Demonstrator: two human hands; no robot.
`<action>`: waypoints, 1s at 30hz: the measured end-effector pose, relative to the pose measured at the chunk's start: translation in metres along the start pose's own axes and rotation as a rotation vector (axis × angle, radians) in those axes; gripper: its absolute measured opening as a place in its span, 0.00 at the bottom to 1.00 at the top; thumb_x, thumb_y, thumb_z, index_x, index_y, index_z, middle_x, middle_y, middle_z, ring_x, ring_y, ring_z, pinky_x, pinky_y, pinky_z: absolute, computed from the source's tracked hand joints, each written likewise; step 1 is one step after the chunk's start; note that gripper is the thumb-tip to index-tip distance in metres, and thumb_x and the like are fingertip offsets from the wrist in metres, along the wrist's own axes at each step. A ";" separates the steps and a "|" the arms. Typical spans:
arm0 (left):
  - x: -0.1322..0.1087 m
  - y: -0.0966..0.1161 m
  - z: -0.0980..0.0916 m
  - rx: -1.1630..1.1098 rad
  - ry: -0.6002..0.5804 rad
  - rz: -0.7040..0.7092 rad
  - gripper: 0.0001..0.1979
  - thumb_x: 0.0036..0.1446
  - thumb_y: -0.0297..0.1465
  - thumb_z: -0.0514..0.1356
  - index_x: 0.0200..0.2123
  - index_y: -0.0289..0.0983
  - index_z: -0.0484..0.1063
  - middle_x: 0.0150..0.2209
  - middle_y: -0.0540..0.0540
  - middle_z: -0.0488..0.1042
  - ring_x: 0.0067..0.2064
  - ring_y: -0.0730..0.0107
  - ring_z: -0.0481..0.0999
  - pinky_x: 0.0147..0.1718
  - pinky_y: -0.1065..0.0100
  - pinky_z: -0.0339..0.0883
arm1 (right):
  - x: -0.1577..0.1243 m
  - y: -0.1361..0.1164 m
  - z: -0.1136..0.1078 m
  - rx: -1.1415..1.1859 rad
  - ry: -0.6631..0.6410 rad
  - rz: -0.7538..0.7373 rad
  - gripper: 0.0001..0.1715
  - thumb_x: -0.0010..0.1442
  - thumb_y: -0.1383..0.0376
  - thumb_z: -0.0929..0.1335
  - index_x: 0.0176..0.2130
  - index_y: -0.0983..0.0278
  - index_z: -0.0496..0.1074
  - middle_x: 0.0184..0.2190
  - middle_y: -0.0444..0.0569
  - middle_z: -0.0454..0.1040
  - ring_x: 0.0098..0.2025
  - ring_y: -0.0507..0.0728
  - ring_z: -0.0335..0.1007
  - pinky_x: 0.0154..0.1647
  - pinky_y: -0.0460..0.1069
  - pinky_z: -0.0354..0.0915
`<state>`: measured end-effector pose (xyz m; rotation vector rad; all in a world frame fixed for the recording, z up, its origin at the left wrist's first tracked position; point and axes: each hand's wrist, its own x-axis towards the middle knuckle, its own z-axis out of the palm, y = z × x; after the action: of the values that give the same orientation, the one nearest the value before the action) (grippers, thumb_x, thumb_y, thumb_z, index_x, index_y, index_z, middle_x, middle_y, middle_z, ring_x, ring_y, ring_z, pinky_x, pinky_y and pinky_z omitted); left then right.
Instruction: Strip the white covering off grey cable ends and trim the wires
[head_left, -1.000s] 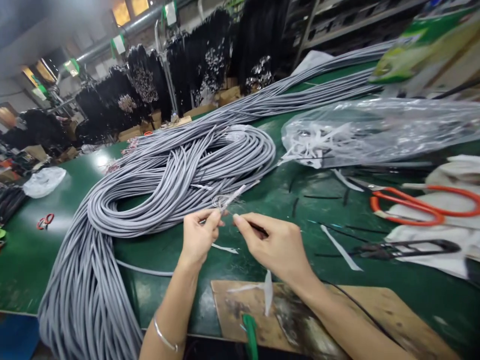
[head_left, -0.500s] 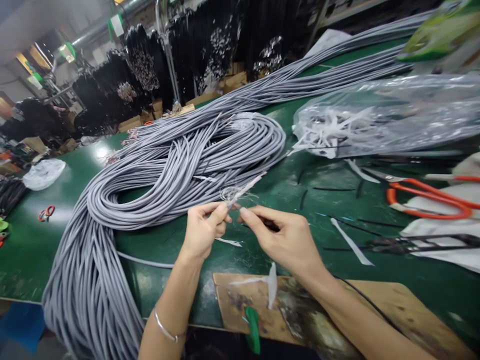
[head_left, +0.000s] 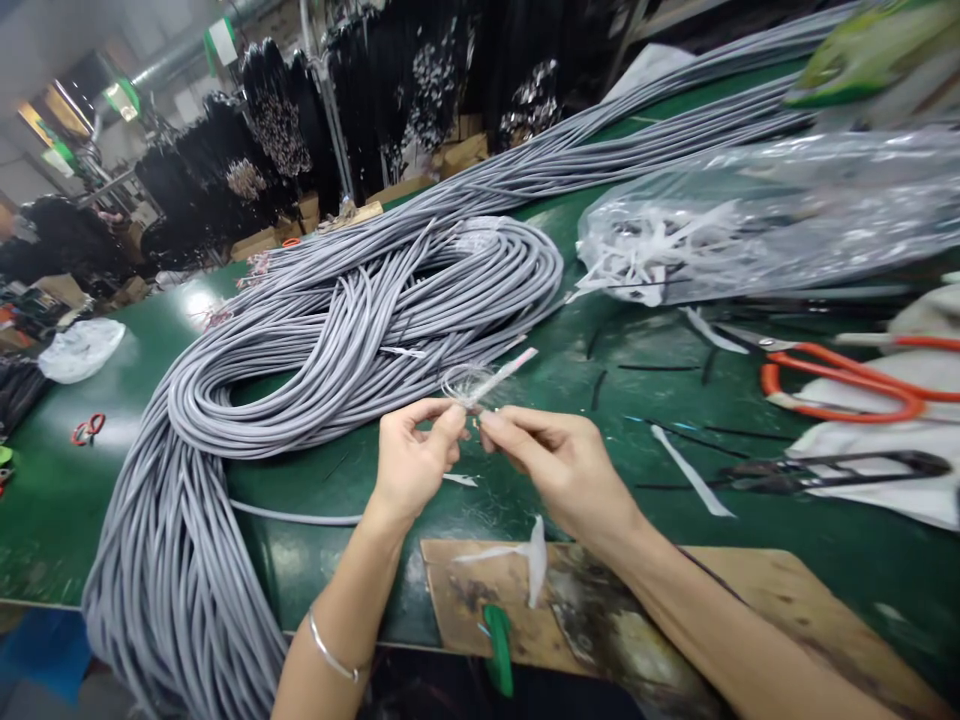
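My left hand pinches the end of a grey cable that runs in from the left. From its fingertips stick out a pale, pinkish-white core and a tangle of fine strands. Fingers closed, my right hand meets the left at this stripped end; its thumb and fingertip pinch at the wires there, though the exact piece is too small to make out. Behind both hands lies a big coiled bundle of grey cables, which hangs over the near table edge at left.
Orange-handled scissors and black snips lie on white cloth at right. A clear plastic bag holds white strips. A stained wooden board sits at the green table's front edge. Small red-handled scissors lie far left.
The view has shifted slightly. My right hand has come closer to the left, its fingertips now almost touching the left's at the cable end.
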<state>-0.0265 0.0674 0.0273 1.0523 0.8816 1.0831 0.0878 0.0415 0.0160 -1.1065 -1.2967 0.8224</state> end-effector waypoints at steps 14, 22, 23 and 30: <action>0.003 0.002 -0.004 -0.083 -0.002 -0.065 0.23 0.34 0.44 0.68 0.25 0.28 0.73 0.16 0.56 0.59 0.13 0.90 0.45 0.13 0.76 0.34 | -0.003 0.003 -0.002 -0.375 0.085 -0.129 0.20 0.55 0.61 0.62 0.16 0.65 0.66 0.11 0.40 0.56 0.14 0.47 0.51 0.14 0.44 0.49; 0.000 0.000 0.001 -0.006 -0.012 -0.053 0.21 0.37 0.44 0.67 0.23 0.30 0.71 0.16 0.55 0.60 0.14 0.89 0.48 0.13 0.76 0.38 | -0.003 0.005 -0.003 -0.347 0.105 -0.105 0.19 0.55 0.60 0.63 0.17 0.65 0.68 0.11 0.41 0.59 0.14 0.47 0.52 0.14 0.44 0.50; -0.001 -0.001 0.002 0.016 -0.008 -0.048 0.21 0.37 0.44 0.67 0.24 0.30 0.71 0.16 0.55 0.61 0.14 0.88 0.48 0.13 0.76 0.39 | -0.002 0.006 -0.003 -0.330 0.110 -0.093 0.20 0.55 0.59 0.63 0.17 0.64 0.67 0.11 0.41 0.59 0.14 0.47 0.52 0.14 0.44 0.50; -0.003 -0.012 0.008 0.213 0.083 0.145 0.11 0.44 0.35 0.63 0.29 0.31 0.75 0.23 0.48 0.70 0.21 0.79 0.65 0.19 0.74 0.58 | -0.006 0.004 -0.003 -0.336 0.237 -0.215 0.15 0.55 0.64 0.64 0.19 0.64 0.69 0.13 0.42 0.64 0.14 0.47 0.54 0.14 0.43 0.53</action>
<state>-0.0168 0.0609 0.0185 1.2708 1.0159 1.1784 0.0902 0.0366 0.0110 -1.2584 -1.3521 0.3080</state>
